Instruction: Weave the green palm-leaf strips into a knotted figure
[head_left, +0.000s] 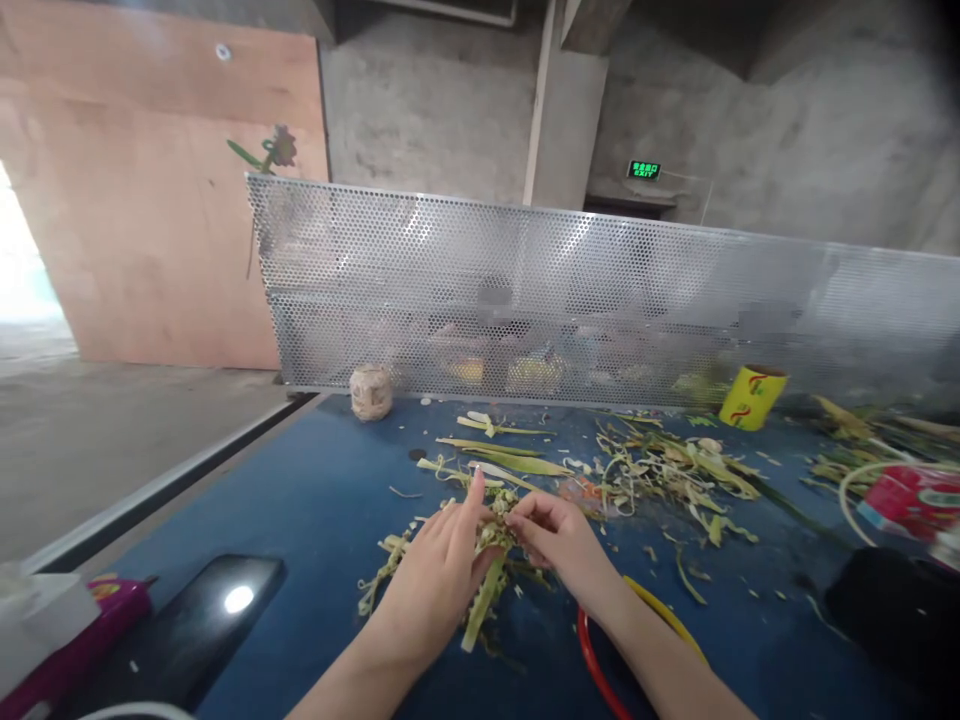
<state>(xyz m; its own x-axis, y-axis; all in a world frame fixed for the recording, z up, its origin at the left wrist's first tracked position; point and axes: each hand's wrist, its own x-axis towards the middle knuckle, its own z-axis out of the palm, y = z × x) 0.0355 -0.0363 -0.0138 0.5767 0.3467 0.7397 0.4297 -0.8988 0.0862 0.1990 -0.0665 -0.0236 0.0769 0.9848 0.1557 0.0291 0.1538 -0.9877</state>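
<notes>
My left hand [439, 565] is closed around a bunch of pale green plant strips [484, 605], its thumb and fingers partly hiding them. Curled bits stick out on both sides, and one broad strip hangs below the palm. At the top of the bunch, my right hand [559, 545] pinches part of it between thumb and bent fingers. What exactly the right fingertips grip is too small to make out. Just beyond both hands lie loose long green leaves [517, 460] on the blue table [300, 490].
A pile of shredded strips [675, 470] lies right of my hands. Behind stand a beige roll [371, 392], a yellow cylinder [754, 397] and a perforated metal panel [450, 270]. A dark phone [232, 590] is at left; a red ring [592, 655] lies under my right forearm.
</notes>
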